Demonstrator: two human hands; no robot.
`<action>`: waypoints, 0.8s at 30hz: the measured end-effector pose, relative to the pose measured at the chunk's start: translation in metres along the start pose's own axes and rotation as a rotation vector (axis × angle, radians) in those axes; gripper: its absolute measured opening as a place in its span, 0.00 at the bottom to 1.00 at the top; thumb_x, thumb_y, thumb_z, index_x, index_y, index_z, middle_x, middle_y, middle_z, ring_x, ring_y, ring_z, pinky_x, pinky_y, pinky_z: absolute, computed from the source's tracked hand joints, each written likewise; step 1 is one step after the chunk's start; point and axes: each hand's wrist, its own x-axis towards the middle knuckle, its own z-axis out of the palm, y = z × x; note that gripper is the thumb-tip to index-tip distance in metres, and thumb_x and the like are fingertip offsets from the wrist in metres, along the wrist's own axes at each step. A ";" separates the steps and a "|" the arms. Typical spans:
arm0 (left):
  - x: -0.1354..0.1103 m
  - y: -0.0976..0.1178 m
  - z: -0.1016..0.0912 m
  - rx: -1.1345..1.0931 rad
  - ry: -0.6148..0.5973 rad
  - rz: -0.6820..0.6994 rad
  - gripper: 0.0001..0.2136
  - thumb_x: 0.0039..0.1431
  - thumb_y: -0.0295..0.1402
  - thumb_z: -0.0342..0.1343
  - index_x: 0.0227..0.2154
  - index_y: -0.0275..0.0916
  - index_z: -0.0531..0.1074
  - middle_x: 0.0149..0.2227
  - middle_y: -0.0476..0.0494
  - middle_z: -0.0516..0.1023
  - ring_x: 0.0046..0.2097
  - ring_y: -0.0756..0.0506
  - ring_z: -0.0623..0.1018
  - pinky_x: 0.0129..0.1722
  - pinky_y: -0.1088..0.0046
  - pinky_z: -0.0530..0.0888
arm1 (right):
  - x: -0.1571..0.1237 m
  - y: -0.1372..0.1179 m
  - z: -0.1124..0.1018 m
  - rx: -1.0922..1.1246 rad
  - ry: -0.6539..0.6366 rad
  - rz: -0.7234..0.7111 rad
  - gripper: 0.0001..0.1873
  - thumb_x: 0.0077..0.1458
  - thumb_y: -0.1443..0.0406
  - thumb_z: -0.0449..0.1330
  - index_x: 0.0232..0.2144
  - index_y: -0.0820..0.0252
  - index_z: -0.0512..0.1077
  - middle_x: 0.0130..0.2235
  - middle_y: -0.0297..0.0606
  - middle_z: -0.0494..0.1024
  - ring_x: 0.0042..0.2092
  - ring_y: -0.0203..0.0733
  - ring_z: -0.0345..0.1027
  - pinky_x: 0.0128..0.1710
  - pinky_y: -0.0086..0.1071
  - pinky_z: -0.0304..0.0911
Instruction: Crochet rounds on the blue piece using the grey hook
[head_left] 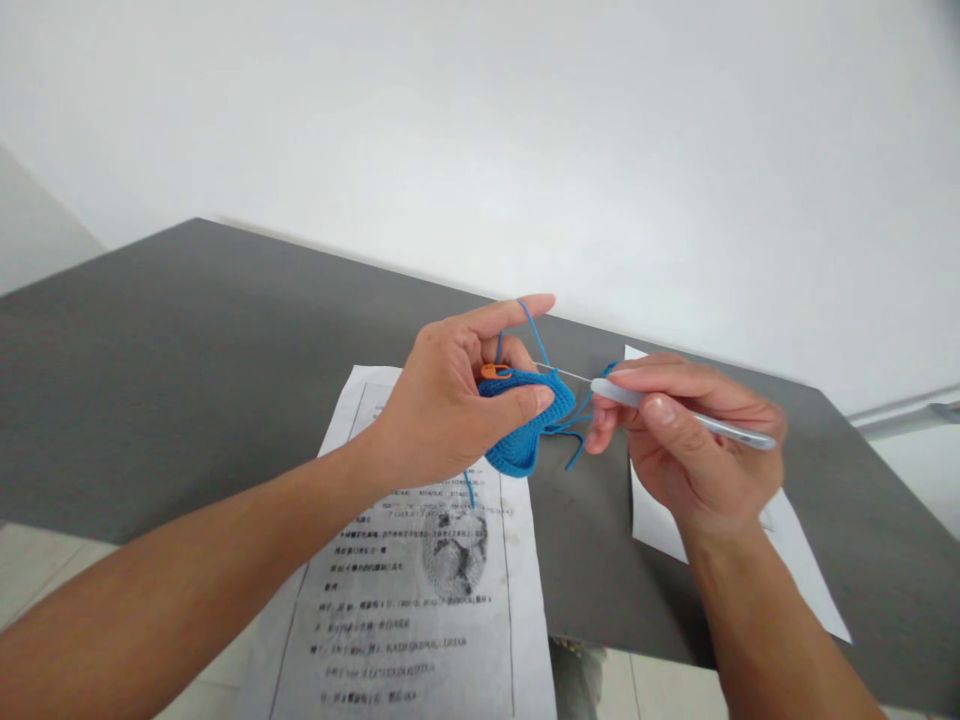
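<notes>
My left hand (450, 400) pinches a small blue crocheted piece (525, 425) between thumb and fingers, with blue yarn (534, 330) looped over the raised index finger. An orange stitch marker (495, 371) is clipped to the piece near my fingers. My right hand (697, 440) grips a crochet hook (675, 412) with a pale grey handle. Its thin metal shaft points left into the top edge of the blue piece. Loose yarn tails hang between the two hands.
A dark grey table (187, 370) lies below, against a white wall. A printed instruction sheet (420, 600) with a photo hangs over the near edge under my left hand. Another white sheet (795, 560) lies under my right hand.
</notes>
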 end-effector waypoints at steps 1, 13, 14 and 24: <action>0.000 0.000 0.000 0.009 -0.001 0.007 0.37 0.51 0.24 0.68 0.66 0.29 0.72 0.28 0.54 0.77 0.26 0.53 0.70 0.27 0.77 0.69 | 0.000 -0.001 -0.002 -0.014 -0.009 -0.016 0.08 0.64 0.64 0.69 0.45 0.55 0.87 0.36 0.40 0.84 0.30 0.41 0.79 0.22 0.34 0.80; 0.001 -0.003 0.000 0.023 -0.021 0.052 0.34 0.53 0.22 0.66 0.66 0.27 0.73 0.27 0.55 0.76 0.25 0.54 0.69 0.24 0.77 0.69 | 0.000 -0.006 -0.015 -0.119 -0.079 -0.087 0.10 0.65 0.66 0.68 0.47 0.56 0.87 0.35 0.43 0.84 0.31 0.45 0.79 0.21 0.39 0.76; 0.001 -0.004 0.000 0.023 -0.020 0.056 0.34 0.53 0.22 0.66 0.66 0.27 0.73 0.27 0.55 0.76 0.25 0.54 0.69 0.24 0.77 0.69 | 0.000 -0.005 -0.016 -0.118 -0.095 -0.099 0.10 0.65 0.66 0.67 0.47 0.56 0.86 0.35 0.43 0.84 0.31 0.45 0.79 0.21 0.39 0.75; 0.001 -0.005 0.000 0.075 0.036 0.082 0.32 0.52 0.22 0.66 0.63 0.31 0.76 0.28 0.54 0.76 0.25 0.54 0.68 0.25 0.78 0.68 | 0.000 -0.005 -0.014 -0.175 -0.086 -0.153 0.11 0.65 0.68 0.67 0.48 0.56 0.86 0.34 0.41 0.84 0.30 0.44 0.78 0.21 0.38 0.75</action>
